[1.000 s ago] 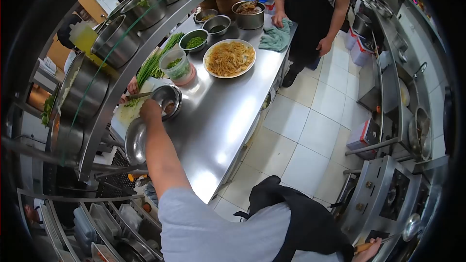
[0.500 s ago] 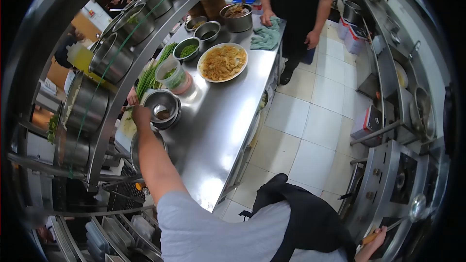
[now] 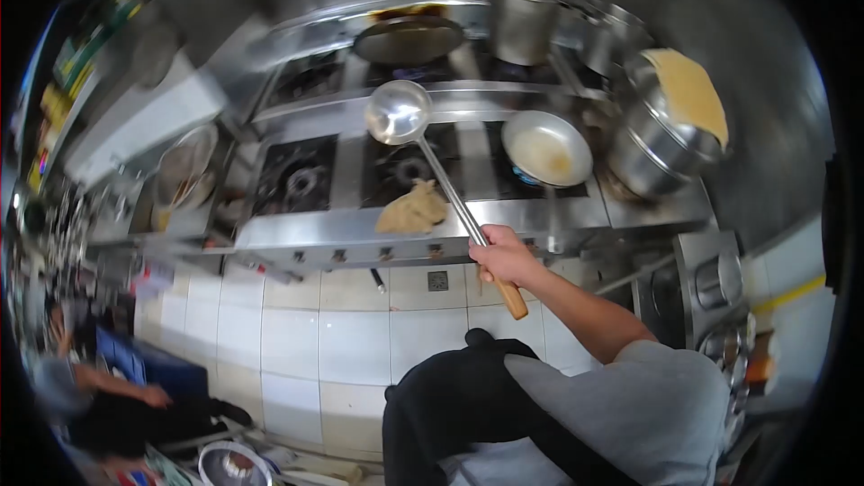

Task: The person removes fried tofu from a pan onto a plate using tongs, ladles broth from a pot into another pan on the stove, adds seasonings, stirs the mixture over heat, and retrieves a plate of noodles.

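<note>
My right hand (image 3: 506, 258) is closed round the shaft of a ladle (image 3: 453, 195), just above its wooden end. The ladle's round metal bowl (image 3: 399, 112) hangs over the middle of the stove, pointing away from me. Below the shaft, a crumpled tan cloth (image 3: 412, 210) lies on the stove's front ledge. To the right of the ladle, a frying pan (image 3: 546, 148) with a light residue rests on a front burner. My left hand is out of view.
Behind stand a dark wok (image 3: 408, 40) and a tall pot (image 3: 522, 22). At right, a yellow cloth (image 3: 688, 94) drapes over a large lidded pot (image 3: 652, 157). Another person (image 3: 108, 396) is at lower left, near a bowl (image 3: 236, 465) at the bottom edge.
My view has swung from the steel counter with the bowls to the stove. The ladle in my right hand has come from the lower right edge to the middle. My left hand has left the view.
</note>
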Demonstrator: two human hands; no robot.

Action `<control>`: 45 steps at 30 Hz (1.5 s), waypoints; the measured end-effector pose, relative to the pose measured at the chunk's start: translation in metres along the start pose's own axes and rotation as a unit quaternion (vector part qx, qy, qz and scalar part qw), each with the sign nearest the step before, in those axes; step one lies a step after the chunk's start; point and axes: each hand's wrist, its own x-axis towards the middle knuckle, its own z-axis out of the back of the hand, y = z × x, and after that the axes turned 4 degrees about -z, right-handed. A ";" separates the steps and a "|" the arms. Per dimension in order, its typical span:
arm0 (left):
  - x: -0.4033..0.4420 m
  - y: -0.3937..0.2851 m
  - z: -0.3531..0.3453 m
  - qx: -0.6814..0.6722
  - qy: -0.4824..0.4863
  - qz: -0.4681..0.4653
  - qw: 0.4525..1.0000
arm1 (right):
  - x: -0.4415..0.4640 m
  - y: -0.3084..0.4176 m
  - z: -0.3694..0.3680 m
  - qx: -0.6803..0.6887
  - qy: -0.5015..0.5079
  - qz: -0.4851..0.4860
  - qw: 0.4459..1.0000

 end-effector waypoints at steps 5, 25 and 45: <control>-0.015 0.023 -0.346 -0.007 0.201 0.059 0.978 | -0.034 -0.020 0.129 0.007 -0.032 0.012 0.999; -0.353 0.170 -0.894 0.179 0.501 -0.504 0.681 | -0.070 -0.075 0.285 -0.120 -0.255 -0.048 0.958; -0.333 0.163 -0.923 0.265 0.454 -0.510 0.681 | 0.005 -0.111 0.325 -0.302 -0.317 0.068 0.896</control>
